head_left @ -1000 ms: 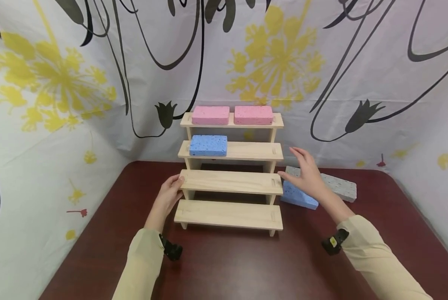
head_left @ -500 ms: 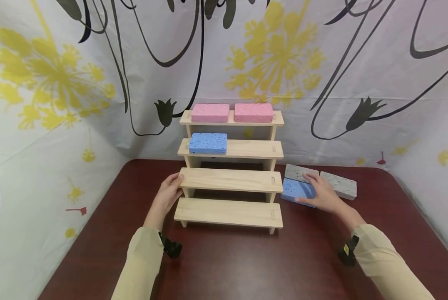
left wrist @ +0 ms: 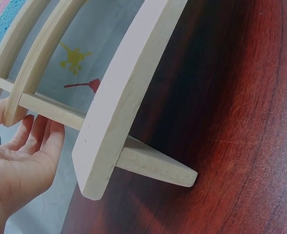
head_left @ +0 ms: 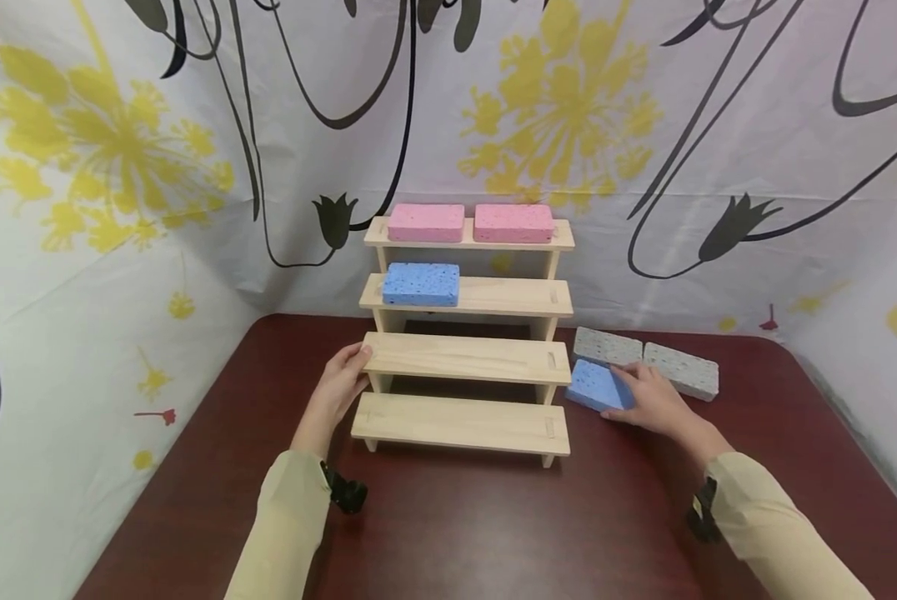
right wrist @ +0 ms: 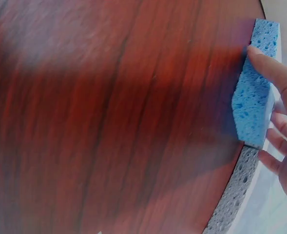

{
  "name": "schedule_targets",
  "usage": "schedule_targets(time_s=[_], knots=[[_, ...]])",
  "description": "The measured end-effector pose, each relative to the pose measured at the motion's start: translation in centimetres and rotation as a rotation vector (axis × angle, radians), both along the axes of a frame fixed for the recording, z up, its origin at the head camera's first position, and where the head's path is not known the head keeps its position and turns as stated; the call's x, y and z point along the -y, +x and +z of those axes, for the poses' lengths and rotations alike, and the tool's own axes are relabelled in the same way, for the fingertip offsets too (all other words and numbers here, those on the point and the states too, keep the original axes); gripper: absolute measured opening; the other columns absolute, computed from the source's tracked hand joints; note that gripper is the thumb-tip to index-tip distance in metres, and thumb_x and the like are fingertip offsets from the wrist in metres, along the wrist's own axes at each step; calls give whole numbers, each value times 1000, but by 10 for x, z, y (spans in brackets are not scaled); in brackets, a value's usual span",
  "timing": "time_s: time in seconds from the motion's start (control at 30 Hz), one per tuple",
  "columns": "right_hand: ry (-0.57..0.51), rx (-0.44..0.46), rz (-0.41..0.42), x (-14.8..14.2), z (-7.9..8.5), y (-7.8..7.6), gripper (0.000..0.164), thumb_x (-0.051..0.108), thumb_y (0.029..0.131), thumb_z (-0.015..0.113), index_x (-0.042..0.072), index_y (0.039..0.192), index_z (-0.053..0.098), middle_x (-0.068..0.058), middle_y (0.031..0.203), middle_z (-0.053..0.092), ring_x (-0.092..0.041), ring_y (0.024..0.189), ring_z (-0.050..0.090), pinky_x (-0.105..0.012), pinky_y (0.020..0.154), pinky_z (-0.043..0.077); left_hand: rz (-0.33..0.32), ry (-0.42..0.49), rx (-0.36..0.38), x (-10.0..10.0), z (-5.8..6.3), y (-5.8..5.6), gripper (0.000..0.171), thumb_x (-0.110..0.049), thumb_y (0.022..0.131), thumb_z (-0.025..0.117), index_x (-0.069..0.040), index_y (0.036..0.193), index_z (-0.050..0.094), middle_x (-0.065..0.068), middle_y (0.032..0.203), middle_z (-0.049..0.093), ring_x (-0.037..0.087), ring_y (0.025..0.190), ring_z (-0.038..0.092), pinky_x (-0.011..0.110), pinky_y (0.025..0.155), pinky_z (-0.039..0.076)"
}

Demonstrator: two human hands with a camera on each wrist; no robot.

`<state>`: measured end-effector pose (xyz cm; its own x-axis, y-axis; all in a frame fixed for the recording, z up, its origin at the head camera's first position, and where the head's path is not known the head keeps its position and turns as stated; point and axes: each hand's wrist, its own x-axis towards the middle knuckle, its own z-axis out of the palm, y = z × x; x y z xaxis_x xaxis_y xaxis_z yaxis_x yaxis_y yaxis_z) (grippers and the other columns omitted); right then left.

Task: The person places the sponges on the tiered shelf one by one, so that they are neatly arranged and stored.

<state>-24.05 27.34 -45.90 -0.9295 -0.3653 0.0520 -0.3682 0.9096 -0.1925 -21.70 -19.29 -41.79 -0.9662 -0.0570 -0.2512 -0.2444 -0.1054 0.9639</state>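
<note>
A four-step wooden display stand (head_left: 467, 357) stands on the table. My left hand (head_left: 338, 385) grips the left end of its third step from the top; in the left wrist view the thumb lies over the board (left wrist: 41, 58) and the fingers curl beneath. To the right of the stand, my right hand (head_left: 653, 403) pinches a blue sponge (head_left: 594, 385) on the table. The right wrist view shows the thumb on one edge of that sponge (right wrist: 254, 92) and the fingers along its other side.
Two grey sponges (head_left: 681, 370) lie just behind the blue one. Two pink sponges (head_left: 426, 222) sit on the top step, and another blue sponge (head_left: 421, 284) is on the left of the second. A patterned cloth (head_left: 568, 150) hangs behind the dark red table (head_left: 448, 525).
My right hand has come down from beside the stand to the blue sponge on the table and closed its fingers on it. My left hand keeps its grip on the stand.
</note>
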Motion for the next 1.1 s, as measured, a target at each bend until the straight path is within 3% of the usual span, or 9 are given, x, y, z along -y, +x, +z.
schedule_targets(time_s=[0.2,0.37,0.53,0.77,0.87,1.1], knots=[[-71,54,-64,4,3,1,78,39,66,78,-7,122,49,-32,116,43,-44,104,40,-59,86,39,9,1,18,0,1,0,54,-26,97,44,-2,142,25,21,145,27,30,136,27,43,113,25],[-132,90,-48,2,3,3,74,32,66,80,-10,117,45,-33,113,45,-46,104,40,-60,89,36,2,-10,23,0,1,1,55,-28,97,44,-3,142,24,21,146,26,30,137,26,44,114,23],[-175,100,-30,-2,8,5,76,23,69,78,-12,123,37,-37,117,40,-49,108,35,-62,90,31,3,-14,18,1,1,1,55,-28,97,44,-2,142,24,21,146,26,30,137,26,44,114,24],[-197,83,-42,-7,19,5,78,23,73,75,-13,130,34,-38,120,35,-49,106,35,-60,85,35,-1,-14,11,1,1,0,55,-28,97,44,-2,141,25,21,145,26,29,136,26,43,113,24],[-227,36,-23,-9,25,3,77,19,75,74,-14,132,33,-38,122,32,-47,106,33,-60,85,35,0,-21,8,2,1,1,54,-28,97,44,-2,141,25,21,145,27,29,136,26,43,113,24],[-338,-186,63,-7,43,1,67,3,70,74,-14,125,39,-36,118,33,-47,104,30,-53,79,29,-6,-22,9,2,1,2,54,-28,97,43,-3,142,25,20,145,27,29,136,26,44,114,24]])
